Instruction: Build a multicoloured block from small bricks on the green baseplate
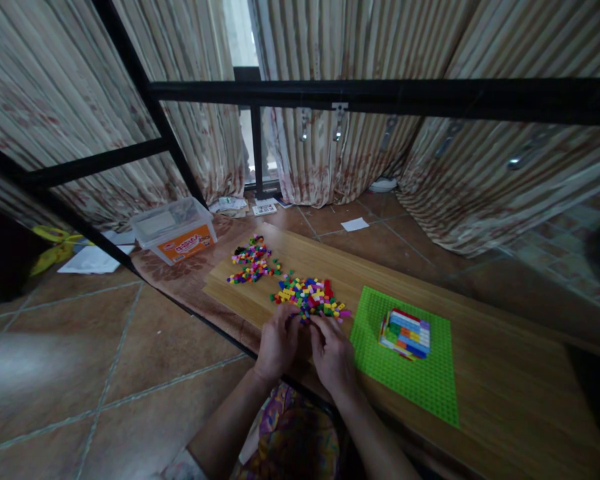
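My left hand and my right hand rest side by side on the wooden board, fingertips at the near edge of a pile of small coloured bricks. Both hands have their fingers curled together over bricks; what they pinch is too small to make out. To the right lies a green baseplate with a low multicoloured brick block built on it. A second, smaller heap of bricks lies further back on the left.
A clear plastic tub with an orange label stands on the floor at the back left. Black metal frame bars cross overhead. Striped curtains hang behind, papers lie on the tiled floor.
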A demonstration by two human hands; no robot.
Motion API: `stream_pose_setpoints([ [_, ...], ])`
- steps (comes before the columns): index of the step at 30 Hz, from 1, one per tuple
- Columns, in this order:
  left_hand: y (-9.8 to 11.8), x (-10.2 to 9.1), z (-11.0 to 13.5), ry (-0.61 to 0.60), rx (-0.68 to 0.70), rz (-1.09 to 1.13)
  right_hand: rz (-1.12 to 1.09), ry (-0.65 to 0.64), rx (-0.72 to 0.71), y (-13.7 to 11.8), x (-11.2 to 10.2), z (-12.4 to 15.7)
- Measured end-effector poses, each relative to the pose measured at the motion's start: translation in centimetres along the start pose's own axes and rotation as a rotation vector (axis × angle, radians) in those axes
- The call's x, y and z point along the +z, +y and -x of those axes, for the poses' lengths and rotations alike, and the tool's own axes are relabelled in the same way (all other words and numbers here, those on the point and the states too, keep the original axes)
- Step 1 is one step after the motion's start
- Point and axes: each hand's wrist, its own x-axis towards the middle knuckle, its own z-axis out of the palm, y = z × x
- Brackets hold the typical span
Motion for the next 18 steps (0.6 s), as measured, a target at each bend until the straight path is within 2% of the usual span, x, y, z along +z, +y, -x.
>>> stream_pose_setpoints([
  [10, -0.4, -0.1, 0.1, 0.056, 0.034, 0.058, 0.024, 0.018, -0.009, 0.3, 0.2, 0.1],
  [18, -1.3, -1.7, 0.8, 0.028, 0.102, -0.071, 0.066, -0.014, -0.024, 0.2, 0.1, 0.1],
])
